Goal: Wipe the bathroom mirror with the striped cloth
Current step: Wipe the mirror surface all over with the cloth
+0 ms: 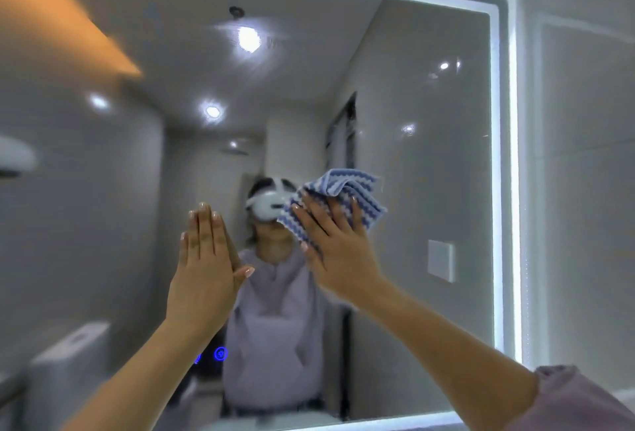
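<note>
Left side of mirror (412,104) cut off by frame. Middle of striped cloth (347,186) hidden under right hand (338,252). Orange shape (51,18) over mirror's upper left: blurred, cropped, can't identify. Blue lit icons (220,354) near mirror's bottom edge unreadable, one half behind left forearm (137,362).
</note>
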A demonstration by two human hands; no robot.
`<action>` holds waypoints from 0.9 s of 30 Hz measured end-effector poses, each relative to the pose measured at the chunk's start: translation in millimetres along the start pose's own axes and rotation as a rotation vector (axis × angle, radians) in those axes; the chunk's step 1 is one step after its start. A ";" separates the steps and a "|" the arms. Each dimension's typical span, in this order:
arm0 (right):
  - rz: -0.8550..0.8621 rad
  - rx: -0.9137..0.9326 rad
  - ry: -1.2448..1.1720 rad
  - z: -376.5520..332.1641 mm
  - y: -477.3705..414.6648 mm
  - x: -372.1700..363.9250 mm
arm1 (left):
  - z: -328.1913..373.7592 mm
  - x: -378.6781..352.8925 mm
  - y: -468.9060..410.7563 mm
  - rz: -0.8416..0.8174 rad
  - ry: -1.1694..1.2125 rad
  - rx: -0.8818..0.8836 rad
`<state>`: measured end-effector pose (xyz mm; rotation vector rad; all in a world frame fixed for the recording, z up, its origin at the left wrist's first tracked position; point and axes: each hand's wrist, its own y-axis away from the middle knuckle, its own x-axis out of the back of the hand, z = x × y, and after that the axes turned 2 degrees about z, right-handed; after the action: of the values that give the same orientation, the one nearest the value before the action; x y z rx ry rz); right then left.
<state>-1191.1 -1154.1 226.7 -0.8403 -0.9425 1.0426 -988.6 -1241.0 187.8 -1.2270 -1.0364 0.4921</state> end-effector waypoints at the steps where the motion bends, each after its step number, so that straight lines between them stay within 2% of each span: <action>1: -0.019 0.026 0.004 0.7 4.6 1.0 | 0.8 1.3 0.0 -0.008 -0.005 0.000; 5: -0.096 0.078 0.091 29.7 -12.7 6.5 | 0.2 1.1 0.7 -0.001 -0.012 -0.005; 9: -0.049 -0.220 0.046 56.7 -61.2 26.8 | 2.2 2.9 0.4 -0.006 -0.021 -0.002; 13: -0.130 -0.293 0.020 81.7 -90.9 37.1 | 1.4 1.9 0.2 -0.001 -0.028 -0.006; 16: -0.128 -0.358 -0.016 68.6 -86.0 31.6 | 2.0 0.8 0.8 -0.006 -0.013 0.004; 20: 0.012 -0.246 0.083 41.4 -49.4 8.2 | 2.1 -0.1 0.4 -0.010 -0.009 0.000; 24: -0.060 -0.025 0.017 -12.7 12.0 -11.6 | -1.3 -3.3 2.1 -0.006 -0.004 -0.011; 27: -0.045 -0.018 -0.028 -26.2 3.3 -17.7 | -4.0 -7.7 0.9 0.050 0.006 -0.027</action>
<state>-1171.8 -1173.2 210.2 -0.8177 -0.9917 1.0112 -988.8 -1248.9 184.1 -1.2800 -1.0116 0.5146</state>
